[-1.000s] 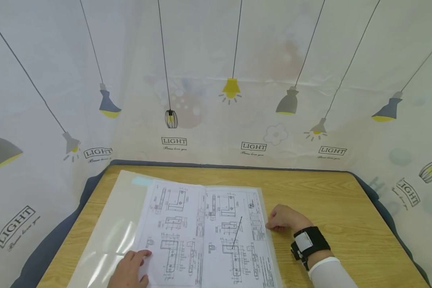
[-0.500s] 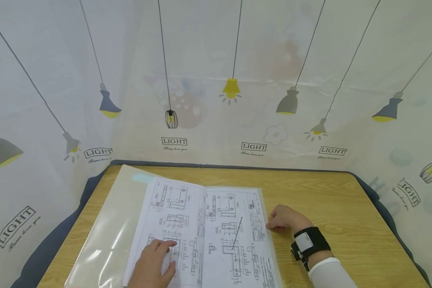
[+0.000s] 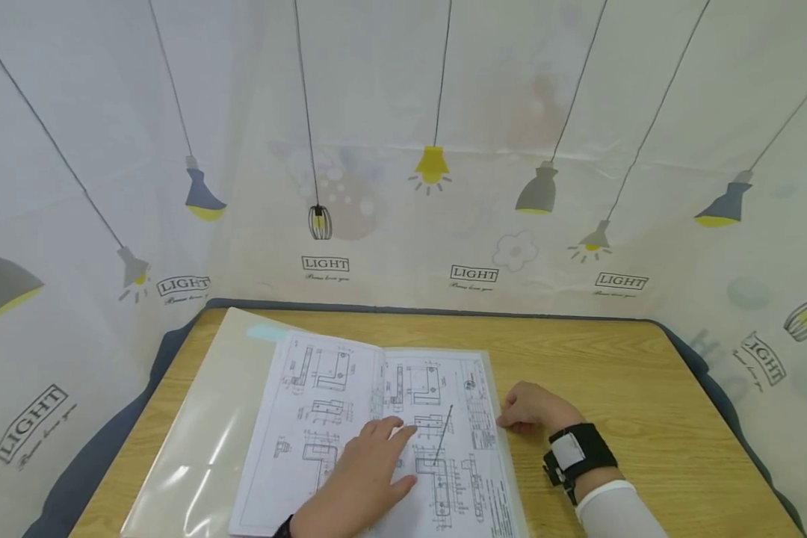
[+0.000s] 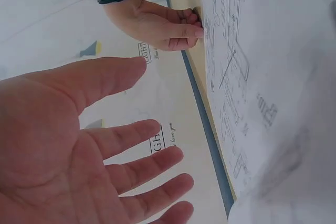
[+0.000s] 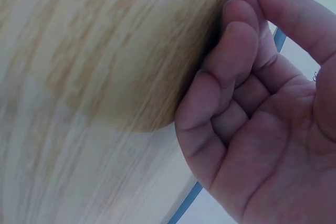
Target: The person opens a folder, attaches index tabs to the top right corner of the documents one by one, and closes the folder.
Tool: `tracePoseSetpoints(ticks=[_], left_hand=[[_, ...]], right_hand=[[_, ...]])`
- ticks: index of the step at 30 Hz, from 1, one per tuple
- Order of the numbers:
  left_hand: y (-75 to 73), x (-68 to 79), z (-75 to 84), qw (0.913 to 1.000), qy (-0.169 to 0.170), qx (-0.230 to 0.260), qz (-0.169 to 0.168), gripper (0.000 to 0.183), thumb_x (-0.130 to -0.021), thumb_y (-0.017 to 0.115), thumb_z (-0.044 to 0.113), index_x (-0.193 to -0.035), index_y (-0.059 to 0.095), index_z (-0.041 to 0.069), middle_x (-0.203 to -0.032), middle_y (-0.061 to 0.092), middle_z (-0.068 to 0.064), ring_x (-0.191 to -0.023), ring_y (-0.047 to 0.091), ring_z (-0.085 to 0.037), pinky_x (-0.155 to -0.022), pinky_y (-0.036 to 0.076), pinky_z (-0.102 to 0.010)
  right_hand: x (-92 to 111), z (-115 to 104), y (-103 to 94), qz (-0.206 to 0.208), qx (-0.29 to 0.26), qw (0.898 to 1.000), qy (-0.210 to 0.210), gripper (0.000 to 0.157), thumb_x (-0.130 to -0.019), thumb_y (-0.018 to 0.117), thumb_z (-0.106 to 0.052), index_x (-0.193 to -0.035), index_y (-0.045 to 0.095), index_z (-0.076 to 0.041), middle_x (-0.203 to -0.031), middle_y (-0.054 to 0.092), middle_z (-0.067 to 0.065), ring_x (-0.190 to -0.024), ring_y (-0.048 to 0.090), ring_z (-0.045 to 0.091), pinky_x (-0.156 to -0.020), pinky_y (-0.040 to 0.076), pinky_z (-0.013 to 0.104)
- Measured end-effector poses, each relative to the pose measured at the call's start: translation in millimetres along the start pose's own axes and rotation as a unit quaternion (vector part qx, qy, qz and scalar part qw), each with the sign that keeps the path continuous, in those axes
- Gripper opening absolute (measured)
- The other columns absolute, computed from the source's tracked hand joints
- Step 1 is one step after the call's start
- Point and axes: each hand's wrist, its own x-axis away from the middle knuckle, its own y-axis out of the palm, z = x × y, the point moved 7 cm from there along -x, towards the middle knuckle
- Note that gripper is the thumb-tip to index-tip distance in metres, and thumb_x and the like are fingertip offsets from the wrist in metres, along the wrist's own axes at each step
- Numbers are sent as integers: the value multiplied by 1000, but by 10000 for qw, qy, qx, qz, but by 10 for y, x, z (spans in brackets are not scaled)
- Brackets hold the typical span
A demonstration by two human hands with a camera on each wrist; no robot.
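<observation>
An open display folder (image 3: 202,418) lies on the wooden table, its clear sleeves holding sheets of technical drawings. On the left sheet (image 3: 269,403) and the right sheet (image 3: 477,478) are L-shaped parts in black line. My left hand (image 3: 363,463) is spread over the middle fold, hiding part of both sheets; in the left wrist view its fingers (image 4: 152,161) are apart and hold nothing. At the folder's right edge, my right hand (image 3: 538,407) pinches the margin between thumb and curled forefinger. Only a small pale corner of it shows in the right wrist view beside the fingers (image 5: 241,40).
Wooden tabletop (image 3: 632,381) extends right of the folder. Behind and at the sides hangs a pale cloth (image 3: 390,90) printed with lamps and the word LIGHT. A dark blue strip (image 3: 376,308) runs along the table's back edge. A black strap (image 3: 581,452) circles the right wrist.
My left hand has moved right, from the left sheet's outer edge across to the middle fold. The left sheet and cover shifted slightly early on. My right hand has stayed at the right edge.
</observation>
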Motion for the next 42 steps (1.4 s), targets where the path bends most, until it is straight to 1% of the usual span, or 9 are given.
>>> tracePoseSetpoints(ticks=[4, 9, 13, 16, 19, 22, 28, 35, 42], left_hand=[[-24, -161, 38, 9994, 155, -306, -6, 63, -83, 69, 41, -137, 48, 15, -141, 46, -9, -129, 41, -29, -95, 43, -51], [-14, -347, -63, 9984, 58, -566, 32, 62, -82, 70, 41, -134, 51, 13, -139, 47, -10, -127, 43, -30, -93, 45, -50], [-21, -437, -200, 9964, -180, -784, 251, 55, -81, 72, 40, -124, 56, 9, -118, 54, -10, -104, 50, -25, -79, 48, -41], [-1, -462, -336, 9929, -414, -1068, 324, 57, -77, 74, 42, -117, 57, 5, -98, 50, -8, -85, 44, -21, -67, 43, -33], [48, -462, -484, 9903, -620, -1217, 260, 63, -74, 77, 43, -118, 56, 2, -92, 48, -8, -79, 40, -20, -65, 39, -32], [104, -455, -613, 9900, -752, -1183, 168, 65, -72, 78, 43, -117, 56, 2, -91, 49, -9, -78, 41, -21, -66, 40, -33], [171, -416, -785, 9917, -1028, -776, -11, 61, -73, 77, 42, -116, 57, 3, -88, 51, -7, -76, 42, -20, -65, 39, -33], [198, -349, -865, 9928, -1093, -394, -284, 55, -75, 74, 44, -111, 58, 6, -84, 49, -4, -75, 43, -18, -66, 38, -32], [217, -334, -920, 9935, -1038, -106, -462, 54, -78, 71, 46, -114, 57, 8, -90, 50, -3, -78, 45, -16, -70, 43, -33]], right_hand=[[26, -10, -14, 15, 13, 10000, -11, 19, -78, 75, -19, -68, 63, -7, -62, 58, 3, -59, 53, 17, -54, 39, 25], [45, -27, -24, 35, 34, 10000, -11, 19, -78, 75, -18, -68, 63, -7, -62, 58, 3, -58, 53, 16, -54, 38, 25], [15, -16, -15, 46, 12, 10000, 4, 20, -77, 76, -19, -66, 63, -8, -61, 58, 2, -57, 52, 16, -54, 38, 25], [1, -10, -7, 20, -3, 10000, 6, 20, -77, 75, -19, -66, 63, -8, -61, 57, 2, -57, 52, 16, -53, 38, 25], [3, -12, -5, -13, 7, 10000, 6, 20, -78, 75, -18, -66, 63, -7, -61, 57, 2, -57, 52, 16, -53, 38, 25], [4, -11, -5, -26, 30, 10000, 24, 20, -78, 75, -19, -66, 63, -7, -61, 58, 2, -57, 53, 16, -53, 39, 25], [17, -22, -15, -27, 42, 10000, 36, 20, -78, 75, -19, -66, 63, -7, -62, 59, 3, -58, 54, 17, -53, 40, 25], [22, -21, -12, -64, 45, 10000, 39, 19, -78, 75, -19, -67, 64, -7, -63, 59, 3, -59, 54, 17, -54, 40, 25], [26, -8, -12, -55, 62, 10000, 21, 19, -78, 75, -19, -69, 63, -7, -63, 59, 2, -59, 53, 16, -54, 39, 25]])
